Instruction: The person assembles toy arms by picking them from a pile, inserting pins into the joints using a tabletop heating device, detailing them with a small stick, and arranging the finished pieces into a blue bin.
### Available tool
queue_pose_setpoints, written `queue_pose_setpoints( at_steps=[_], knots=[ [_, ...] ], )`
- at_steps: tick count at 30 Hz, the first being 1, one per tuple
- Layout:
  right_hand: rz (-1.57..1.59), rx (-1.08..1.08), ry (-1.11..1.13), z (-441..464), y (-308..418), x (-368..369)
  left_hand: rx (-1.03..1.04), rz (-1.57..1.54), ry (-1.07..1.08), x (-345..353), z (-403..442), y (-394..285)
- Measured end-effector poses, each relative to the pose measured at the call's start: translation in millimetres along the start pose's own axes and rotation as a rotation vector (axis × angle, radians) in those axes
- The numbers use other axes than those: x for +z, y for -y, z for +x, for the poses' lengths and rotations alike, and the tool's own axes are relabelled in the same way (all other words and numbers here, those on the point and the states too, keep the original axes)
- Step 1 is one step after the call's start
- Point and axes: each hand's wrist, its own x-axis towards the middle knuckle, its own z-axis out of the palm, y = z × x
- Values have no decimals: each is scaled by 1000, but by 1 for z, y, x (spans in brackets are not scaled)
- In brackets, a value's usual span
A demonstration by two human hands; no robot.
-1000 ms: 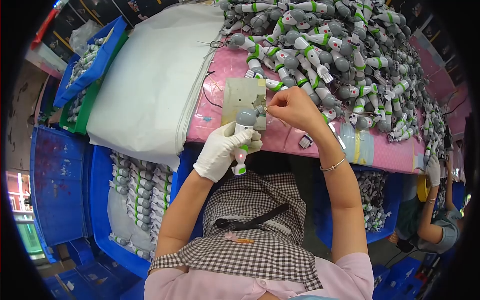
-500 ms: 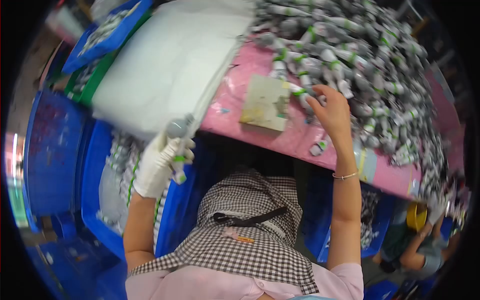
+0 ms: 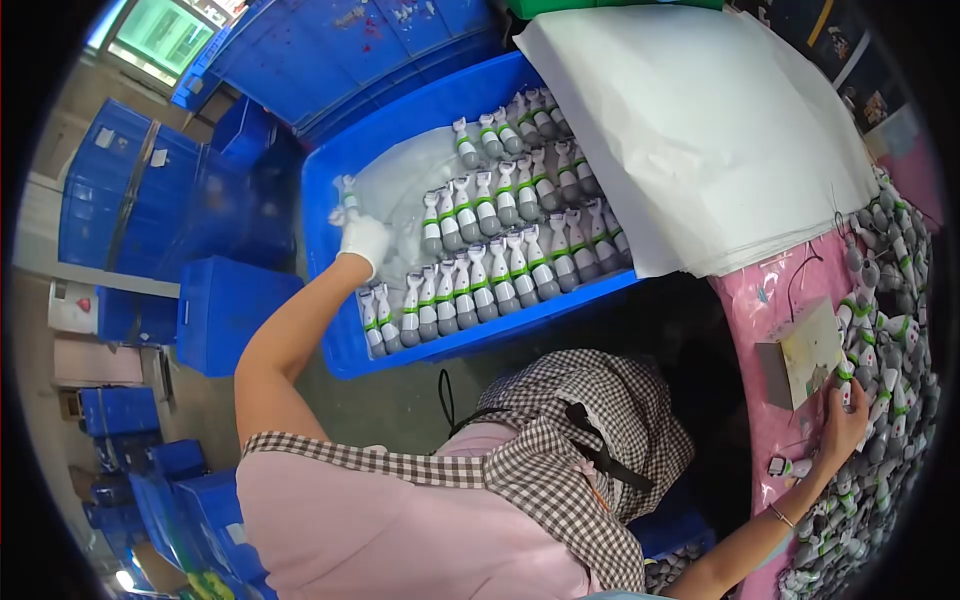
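My left hand (image 3: 366,240), in a white glove, reaches into the blue bin (image 3: 318,200) at its left end. Its fingers are closed on a small grey-and-white handheld device (image 3: 347,192) with a narrow neck; the grip itself is partly hidden. Rows of similar devices (image 3: 485,205) with green bands stand in the bin beside a clear plastic sheet (image 3: 395,175). My bare right hand (image 3: 846,425) is at the pink-covered table, its fingers pinched on another green-banded device (image 3: 845,383) at the edge of a large pile (image 3: 890,400).
A small worn box (image 3: 808,352) stands on the pink table cover (image 3: 745,320), with a loose device (image 3: 790,467) near the table edge. White sheets (image 3: 700,130) overhang the bin's right side. More blue bins (image 3: 235,315) stand on the floor at the left.
The view has swung left. My left hand has carried its device from above the bin's edge down into the bin. My right hand stays by the pile near the small box.
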Motion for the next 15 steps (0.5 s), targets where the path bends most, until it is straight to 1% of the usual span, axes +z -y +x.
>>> queue_pose_setpoints(
  at_steps=[1, 2, 4, 5, 6, 7, 8, 10, 11, 12, 13, 14, 15],
  knots=[
    [64, -21, 9, 3, -2, 0, 1, -4, -1, 4, 3, -3],
    [61, -22, 9, 4, -5, -2, 132, -28, -128, 7, 7, -7],
    [106, 61, 28, 5, -7, -10, 397, -72, -385, 16, 15, -15],
    [101, 65, 26, 4, -9, -10, 433, -160, -517, 28, 22, -18],
    [194, 55, -21, 4, -11, -9, 440, -163, -519, 40, 26, -21],
    [287, 44, -70, 3, -14, -11, 384, -243, -528, 46, 25, -25],
    [281, 48, -73, 1, -9, -13, 327, -321, -535, 53, 25, -27],
    [524, 168, -133, -5, -1, -17, 336, -356, -525, 69, 27, -32],
    [648, 214, -140, -5, -7, -18, 300, -412, -520, 72, 25, -35],
    [645, 220, -153, -3, -19, -17, 266, -468, -518, 73, 25, -38],
    [772, 290, -179, -1, -33, -19, 276, -543, -510, 79, 26, -36],
    [897, 358, -210, -4, -33, -27, 293, -548, -525, 62, 23, -37],
    [932, 370, -217, -7, -31, -33, 201, -593, -583, 43, 18, -35]
  ],
)
